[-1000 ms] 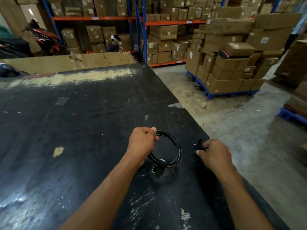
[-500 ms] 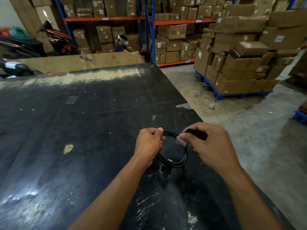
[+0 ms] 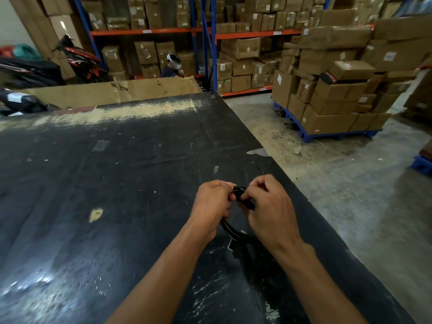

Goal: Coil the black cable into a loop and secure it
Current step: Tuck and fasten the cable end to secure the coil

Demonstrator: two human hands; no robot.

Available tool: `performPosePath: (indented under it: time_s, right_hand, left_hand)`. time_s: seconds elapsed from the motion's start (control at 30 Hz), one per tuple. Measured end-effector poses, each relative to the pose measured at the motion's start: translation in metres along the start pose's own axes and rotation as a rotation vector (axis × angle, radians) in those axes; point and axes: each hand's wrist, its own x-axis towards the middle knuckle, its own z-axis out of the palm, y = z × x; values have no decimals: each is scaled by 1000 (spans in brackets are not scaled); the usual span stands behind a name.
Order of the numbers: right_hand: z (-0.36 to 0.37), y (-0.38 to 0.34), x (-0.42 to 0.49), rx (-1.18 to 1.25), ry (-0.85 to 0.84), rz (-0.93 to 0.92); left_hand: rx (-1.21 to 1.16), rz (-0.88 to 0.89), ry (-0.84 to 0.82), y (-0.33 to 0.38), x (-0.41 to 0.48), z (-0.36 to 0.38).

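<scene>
The black cable [image 3: 230, 230] is coiled into a small loop, held just above the black table [image 3: 117, 183] near its right edge. My left hand [image 3: 211, 206] grips the top left of the coil. My right hand [image 3: 268, 211] pinches a short black piece [image 3: 244, 198], a strap or the cable's end, against the top of the coil, right beside my left thumb. Most of the loop is hidden behind both hands; only its lower arc and a plug-like end [image 3: 237, 250] hanging below show.
The table's right edge [image 3: 304, 199] runs diagonally close to my right hand, with concrete floor beyond. Stacked cardboard boxes on a blue pallet [image 3: 327, 136] stand at right. Shelving with boxes, a cardboard sheet [image 3: 112, 92], a parked motorbike and a person are at the back.
My right hand came from the table's right side with the short black piece and now meets my left hand at the top of the coil. The left hand kept its grip.
</scene>
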Motion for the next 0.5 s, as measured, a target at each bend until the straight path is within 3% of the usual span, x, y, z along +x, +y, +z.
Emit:
performPosePath:
  time_s: [0.23,0.37,0.5]
  right_hand:
    - [2,7,-4,11,48,-50]
    - [0,8,-7,-106,-87,-13]
    - [-2,8,-6,-148,-205,37]
  left_hand:
    - [-6,-36,-50,8,-4,4]
    - [20,91,47,12,-4,1]
    - [71,127,5,16,-4,-2]
